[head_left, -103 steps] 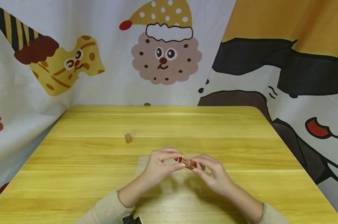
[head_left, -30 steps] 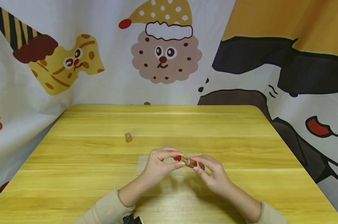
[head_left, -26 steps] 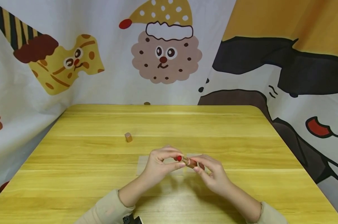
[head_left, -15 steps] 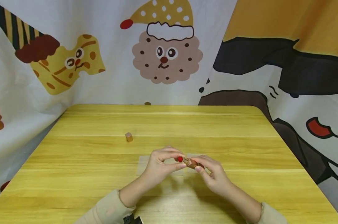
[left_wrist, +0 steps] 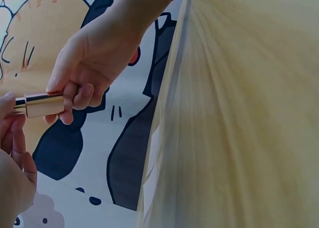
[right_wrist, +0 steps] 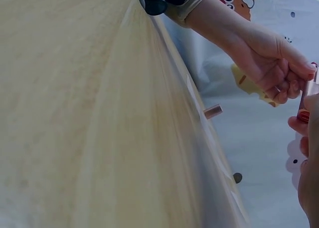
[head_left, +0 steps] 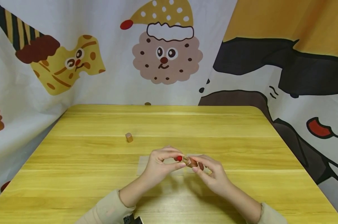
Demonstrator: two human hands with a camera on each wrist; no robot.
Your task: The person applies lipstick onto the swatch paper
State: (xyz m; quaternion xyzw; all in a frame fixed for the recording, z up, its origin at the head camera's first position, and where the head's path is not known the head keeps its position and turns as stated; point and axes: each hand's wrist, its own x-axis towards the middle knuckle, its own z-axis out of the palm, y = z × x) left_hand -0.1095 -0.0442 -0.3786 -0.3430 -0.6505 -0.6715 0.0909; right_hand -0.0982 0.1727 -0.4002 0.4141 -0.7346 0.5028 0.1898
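A lipstick (head_left: 192,163) with a rose-gold case is held between both hands, in the air over the near middle of the table. Its red tip (head_left: 179,158) sticks out of the gold inner tube and points left. My left hand (head_left: 161,161) pinches the gold tube near the red tip with thumb and fingertips. On the other side, my right hand (head_left: 213,171) pinches the base of the case, shown in the left wrist view as a shiny cylinder (left_wrist: 45,105). Farther back to the left, the lipstick cap (head_left: 129,137) stands on the table.
Pale flat rectangles (head_left: 142,165) lie on the wooden table (head_left: 87,186) under the hands. Behind the table's far edge hangs a printed cartoon cloth (head_left: 107,90). A small black device (head_left: 131,219) sits by the left sleeve.
The red tip shows brighter and farther out than 3.4 seconds ago. The right fingers have shifted slightly on the lipstick's base; the left hand and the cap stay in place.
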